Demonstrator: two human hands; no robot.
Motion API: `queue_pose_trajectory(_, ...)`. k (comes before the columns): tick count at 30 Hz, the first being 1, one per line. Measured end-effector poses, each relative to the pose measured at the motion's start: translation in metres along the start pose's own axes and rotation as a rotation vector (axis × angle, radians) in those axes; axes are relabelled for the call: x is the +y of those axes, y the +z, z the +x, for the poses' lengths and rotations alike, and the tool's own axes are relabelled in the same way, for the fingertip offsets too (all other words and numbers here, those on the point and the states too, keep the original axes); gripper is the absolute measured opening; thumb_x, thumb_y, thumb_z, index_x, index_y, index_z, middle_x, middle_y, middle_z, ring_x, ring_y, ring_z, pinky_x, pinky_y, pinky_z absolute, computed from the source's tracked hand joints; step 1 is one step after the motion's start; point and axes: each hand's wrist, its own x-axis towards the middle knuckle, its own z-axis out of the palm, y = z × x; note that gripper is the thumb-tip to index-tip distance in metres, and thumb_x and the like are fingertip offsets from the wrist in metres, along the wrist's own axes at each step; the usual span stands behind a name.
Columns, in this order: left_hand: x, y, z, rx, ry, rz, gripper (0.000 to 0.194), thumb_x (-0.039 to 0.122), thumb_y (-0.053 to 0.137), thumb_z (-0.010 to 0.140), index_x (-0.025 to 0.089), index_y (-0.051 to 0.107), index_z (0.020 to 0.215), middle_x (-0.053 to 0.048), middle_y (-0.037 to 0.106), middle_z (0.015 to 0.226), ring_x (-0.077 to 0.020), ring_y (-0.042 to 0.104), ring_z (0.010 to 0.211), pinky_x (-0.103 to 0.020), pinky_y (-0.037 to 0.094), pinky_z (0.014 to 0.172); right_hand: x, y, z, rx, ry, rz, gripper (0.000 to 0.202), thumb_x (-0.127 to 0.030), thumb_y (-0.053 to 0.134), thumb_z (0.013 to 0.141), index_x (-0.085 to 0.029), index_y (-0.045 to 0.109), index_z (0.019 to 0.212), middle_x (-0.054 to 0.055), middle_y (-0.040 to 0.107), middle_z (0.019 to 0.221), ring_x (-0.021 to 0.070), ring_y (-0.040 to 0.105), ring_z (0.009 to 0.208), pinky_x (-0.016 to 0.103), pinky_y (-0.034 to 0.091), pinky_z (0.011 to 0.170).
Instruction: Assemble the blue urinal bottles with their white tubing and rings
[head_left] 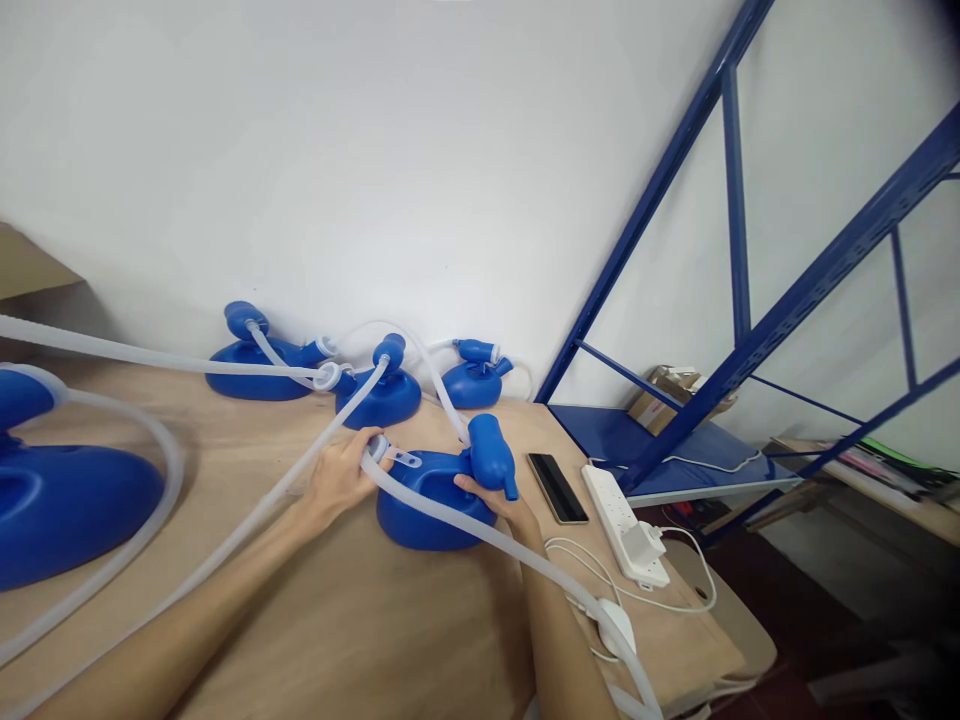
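In front of me a blue plastic urinal bottle stands on the wooden table, its blue funnel-shaped head at the right end. My left hand is closed on the white cap at the bottle's left end; a clear strap sticks out from the cap. My right hand grips the bottle under the funnel head, and part of its fingers are hidden behind the bottle. A translucent corrugated hose passes in front of the bottle and down to the lower right.
Several similar blue bottles with hoses stand by the wall and at the left edge. A phone, a white power strip and cables lie right of my hands. A blue metal rack rises at the right.
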Motion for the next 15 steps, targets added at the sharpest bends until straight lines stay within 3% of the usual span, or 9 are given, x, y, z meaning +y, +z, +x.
queue_pose_trajectory(5, -0.0051, 0.0019, -0.0008, 0.026, 0.006, -0.02, 0.038, 0.052, 0.056, 0.09, 0.021, 0.071, 0.106, -0.01, 0.083, 0.092, -0.0294, 0.079, 0.084, -0.039, 0.06, 0.081, 0.0018, -0.0001, 0.0021, -0.011, 0.0, -0.001, 0.088, -0.057, 0.089, 0.073, -0.03, 0.06, 0.151, 0.01, 0.07, 0.142, 0.0407, 0.06, 0.14, 0.065, 0.04, 0.125)
queue_pose_trajectory(15, 0.0043, -0.0049, -0.0016, 0.019, -0.047, -0.144, 0.038, 0.056, 0.061, 0.088, 0.021, 0.073, 0.098, -0.006, 0.082, 0.087, -0.0249, 0.076, 0.075, -0.036, 0.058, 0.073, -0.0045, -0.0051, -0.0031, 0.006, 0.015, -0.025, 0.092, -0.063, 0.091, 0.068, -0.025, 0.065, 0.148, 0.013, 0.073, 0.139, 0.0424, 0.06, 0.141, 0.057, 0.044, 0.125)
